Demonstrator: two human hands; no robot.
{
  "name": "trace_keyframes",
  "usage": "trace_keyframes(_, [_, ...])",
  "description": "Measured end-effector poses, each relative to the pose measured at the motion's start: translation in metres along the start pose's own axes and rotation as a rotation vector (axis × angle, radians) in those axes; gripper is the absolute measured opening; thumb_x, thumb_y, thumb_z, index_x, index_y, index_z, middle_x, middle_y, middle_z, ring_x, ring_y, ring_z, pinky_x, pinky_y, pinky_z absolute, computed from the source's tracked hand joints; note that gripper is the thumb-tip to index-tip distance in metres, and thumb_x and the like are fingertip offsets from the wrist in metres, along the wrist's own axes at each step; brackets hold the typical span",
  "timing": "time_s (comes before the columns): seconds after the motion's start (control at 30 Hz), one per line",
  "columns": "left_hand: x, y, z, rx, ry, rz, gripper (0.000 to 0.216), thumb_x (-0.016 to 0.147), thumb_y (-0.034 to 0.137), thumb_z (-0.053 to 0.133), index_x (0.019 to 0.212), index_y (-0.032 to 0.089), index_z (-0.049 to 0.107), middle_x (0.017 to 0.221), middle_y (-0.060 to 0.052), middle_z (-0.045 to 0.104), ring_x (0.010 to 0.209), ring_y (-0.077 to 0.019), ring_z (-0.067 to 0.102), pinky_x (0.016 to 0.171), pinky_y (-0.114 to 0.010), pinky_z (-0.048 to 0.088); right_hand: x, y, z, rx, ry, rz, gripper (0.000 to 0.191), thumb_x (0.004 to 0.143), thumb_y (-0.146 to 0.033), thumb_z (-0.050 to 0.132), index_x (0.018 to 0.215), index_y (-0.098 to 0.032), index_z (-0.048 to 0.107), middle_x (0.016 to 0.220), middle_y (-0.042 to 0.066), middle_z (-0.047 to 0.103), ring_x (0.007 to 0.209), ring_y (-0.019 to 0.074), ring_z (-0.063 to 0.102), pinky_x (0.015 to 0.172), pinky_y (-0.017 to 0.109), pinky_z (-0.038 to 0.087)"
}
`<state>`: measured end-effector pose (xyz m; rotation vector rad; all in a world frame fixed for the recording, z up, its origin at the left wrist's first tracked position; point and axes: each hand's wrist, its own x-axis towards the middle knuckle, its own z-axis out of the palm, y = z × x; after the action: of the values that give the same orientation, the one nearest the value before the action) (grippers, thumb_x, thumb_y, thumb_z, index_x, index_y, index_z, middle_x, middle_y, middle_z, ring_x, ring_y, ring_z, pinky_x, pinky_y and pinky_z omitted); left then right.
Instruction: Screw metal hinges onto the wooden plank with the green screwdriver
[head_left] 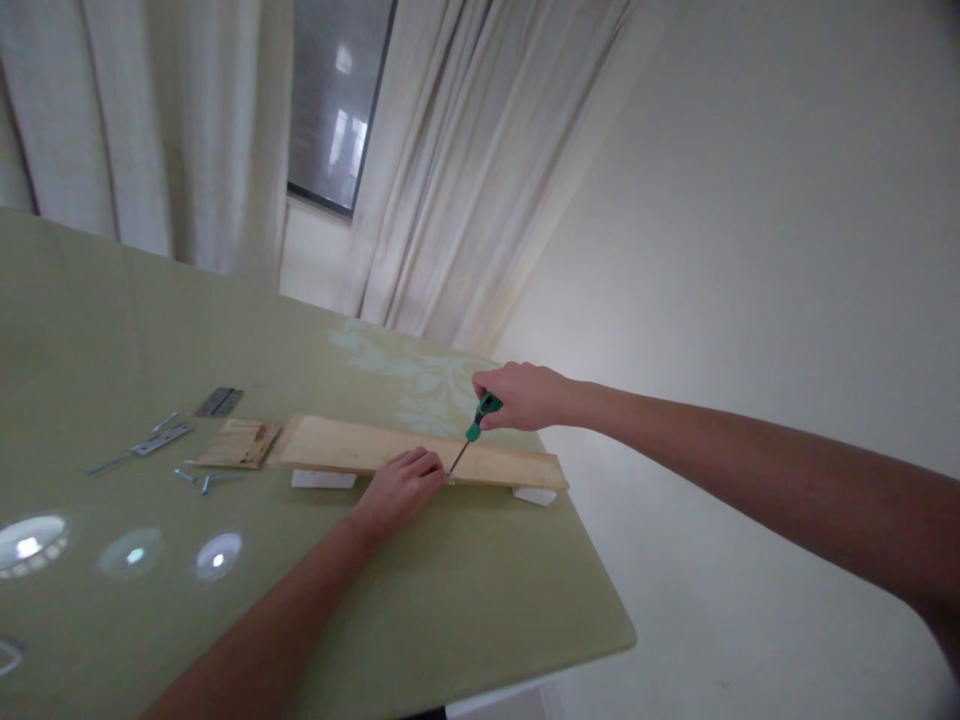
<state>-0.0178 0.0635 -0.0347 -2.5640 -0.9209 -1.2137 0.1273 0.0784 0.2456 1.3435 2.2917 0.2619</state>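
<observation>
My right hand (pixel 517 395) is wrapped round the green-and-black handle of a screwdriver (pixel 482 412). Its shaft slants down to a small metal piece (pixel 450 479) at the near edge of a long pale wooden board (pixel 330 441). Curled over that same edge, my left hand (pixel 401 486) grips the board, fingertips close beside the metal piece. Exactly what the tip meets is too small to tell. Two white blocks, one at the left (pixel 324 480) and one at the right (pixel 535 495), sit under the board.
A shorter wooden piece (pixel 238 443) lies left of the board. Farther left are a dark hinge (pixel 220 402), a light metal hinge (pixel 162 438) and several screws (pixel 205 484). The green table (pixel 480 590) ends at a right corner; curtains (pixel 480 130) hang behind it.
</observation>
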Motion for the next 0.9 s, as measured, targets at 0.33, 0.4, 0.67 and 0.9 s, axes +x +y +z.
trace_keyframes(0.33, [0.001, 0.002, -0.005, -0.017, -0.014, -0.010, 0.010, 0.098, 0.014, 0.065, 0.091, 0.019, 0.070, 0.093, -0.005, 0.069, 0.088, -0.0201, 0.059, 0.076, -0.031, 0.046, 0.001, -0.001, 0.003, -0.043, 0.049, -0.027, 0.046, 0.090, -0.066, 0.066, 0.106, -0.024, 0.072, 0.116, 0.014, 0.077, 0.102, 0.0334, 0.072, 0.071, 0.035, 0.048])
trace_keyframes(0.4, [0.001, 0.001, -0.004, -0.021, -0.011, -0.012, 0.010, 0.098, 0.014, 0.065, 0.092, 0.019, 0.071, 0.093, -0.005, 0.069, 0.088, -0.0200, 0.059, 0.076, -0.031, 0.047, 0.001, 0.000, 0.003, -0.030, 0.055, -0.084, 0.038, 0.093, -0.057, 0.066, 0.115, -0.026, 0.069, 0.117, 0.011, 0.077, 0.102, 0.0304, 0.072, 0.072, 0.034, 0.046])
trace_keyframes(0.67, [0.000, -0.001, -0.002, -0.018, -0.005, 0.001, 0.011, 0.100, 0.018, 0.063, 0.093, 0.019, 0.070, 0.094, -0.005, 0.070, 0.087, -0.0195, 0.059, 0.077, -0.031, 0.047, -0.004, 0.002, 0.013, 0.043, -0.011, -0.118, 0.041, 0.093, -0.058, 0.069, 0.120, -0.027, 0.061, 0.102, 0.008, 0.078, 0.089, 0.0253, 0.070, 0.065, 0.029, 0.039])
trace_keyframes(0.9, [0.000, 0.000, -0.001, -0.005, -0.001, -0.007, 0.011, 0.099, 0.015, 0.063, 0.092, 0.019, 0.070, 0.092, -0.005, 0.069, 0.088, -0.0195, 0.060, 0.076, -0.031, 0.047, 0.003, 0.007, 0.023, 0.198, 0.137, -0.238, 0.041, 0.088, -0.045, 0.080, 0.113, -0.021, 0.059, 0.116, 0.010, 0.072, 0.097, 0.0215, 0.067, 0.075, 0.027, 0.043])
